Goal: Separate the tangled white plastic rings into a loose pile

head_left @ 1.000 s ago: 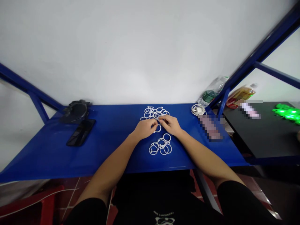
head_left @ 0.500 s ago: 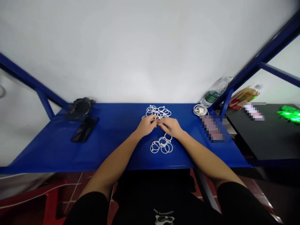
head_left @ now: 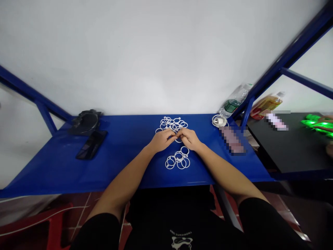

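My left hand (head_left: 164,139) and my right hand (head_left: 189,139) meet fingertip to fingertip over the blue table (head_left: 125,139). Both are closed in a pinch on a white ring (head_left: 178,141), whose lower curve shows beneath the fingers; its upper part is hidden. Just beyond the hands lies a pile of white rings (head_left: 166,121) with small tabs, partly covered by my fingers. Nearer to me, a smaller group of white rings (head_left: 179,156) overlaps on the tabletop.
To the left lie a black phone (head_left: 91,145) and a dark round object (head_left: 87,121). A coiled white cable (head_left: 220,121), a plastic bottle (head_left: 232,104) and a blurred-out item (head_left: 232,139) are at right. Beyond, a person's hand (head_left: 325,121) is over green lights on a black table (head_left: 281,149).
The ring has turned in my fingers, its curve now showing below them. My right fingers are more bent. At the far right another person's hand has come into view. The camera has shifted slightly.
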{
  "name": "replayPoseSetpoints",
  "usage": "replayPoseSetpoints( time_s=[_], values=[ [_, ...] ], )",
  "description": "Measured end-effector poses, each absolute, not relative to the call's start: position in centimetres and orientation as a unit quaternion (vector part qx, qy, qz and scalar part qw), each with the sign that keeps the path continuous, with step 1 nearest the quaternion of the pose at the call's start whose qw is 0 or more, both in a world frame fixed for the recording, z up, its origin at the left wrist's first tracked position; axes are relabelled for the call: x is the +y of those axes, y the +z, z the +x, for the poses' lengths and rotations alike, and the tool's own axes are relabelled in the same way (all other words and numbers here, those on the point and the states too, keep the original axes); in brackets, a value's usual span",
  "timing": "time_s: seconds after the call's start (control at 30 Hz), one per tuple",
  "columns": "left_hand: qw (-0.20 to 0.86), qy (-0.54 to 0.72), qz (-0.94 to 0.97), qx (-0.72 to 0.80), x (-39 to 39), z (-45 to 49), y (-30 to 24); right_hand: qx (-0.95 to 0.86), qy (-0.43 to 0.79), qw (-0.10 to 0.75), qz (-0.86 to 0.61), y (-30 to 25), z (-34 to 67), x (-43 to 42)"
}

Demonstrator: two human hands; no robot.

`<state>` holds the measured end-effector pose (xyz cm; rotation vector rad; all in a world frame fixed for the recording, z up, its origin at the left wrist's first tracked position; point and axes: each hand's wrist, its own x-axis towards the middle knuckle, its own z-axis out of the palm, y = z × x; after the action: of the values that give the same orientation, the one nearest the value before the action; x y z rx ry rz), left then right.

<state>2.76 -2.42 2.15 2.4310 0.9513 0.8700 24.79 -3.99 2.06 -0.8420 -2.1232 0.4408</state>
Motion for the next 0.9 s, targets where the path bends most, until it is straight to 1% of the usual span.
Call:
replayPoseSetpoints(
  time_s=[0.23,0.33,0.47,0.53,0.6,0.67,0.73,0.8,0.9],
  values=[
    [0.188,0.313,0.868,0.337,-2.6,3.0,2.2,-0.836,0.175,0.4,-0.333,1.9,24.7,-3.8],
    [0.188,0.315,0.871,0.327,-2.7,3.2,2.4,-0.839,0.158,0.405,-0.328,1.4,24.4,-3.7],
    [0.129,0.349,0.877,0.303,-2.3,2.8,2.1,-0.84,0.107,0.441,-0.299,1.3,23.9,-3.6],
    [0.09,0.371,0.871,0.309,-1.8,2.3,1.9,-0.823,0.078,0.462,-0.323,1.9,24.0,-3.7],
    [0.054,0.377,0.861,0.337,-1.1,1.7,1.7,-0.809,0.067,0.462,-0.357,2.8,24.6,-3.7],
    [0.024,0.361,0.847,0.389,-0.5,1.2,1.5,-0.825,0.092,0.419,-0.369,3.8,25.5,-3.8],
    [0.013,0.329,0.834,0.442,-0.1,0.9,1.3,-0.85,0.133,0.339,-0.38,4.6,26.4,-4.0],
    [0.024,0.303,0.825,0.476,0.1,0.9,1.1,-0.868,0.18,0.261,-0.382,5.0,27.0,-4.1],
    [0.058,0.299,0.821,0.483,-0.1,1.2,1.1,-0.871,0.268,0.181,-0.369,5.0,27.4,-4.0]
  ],
)
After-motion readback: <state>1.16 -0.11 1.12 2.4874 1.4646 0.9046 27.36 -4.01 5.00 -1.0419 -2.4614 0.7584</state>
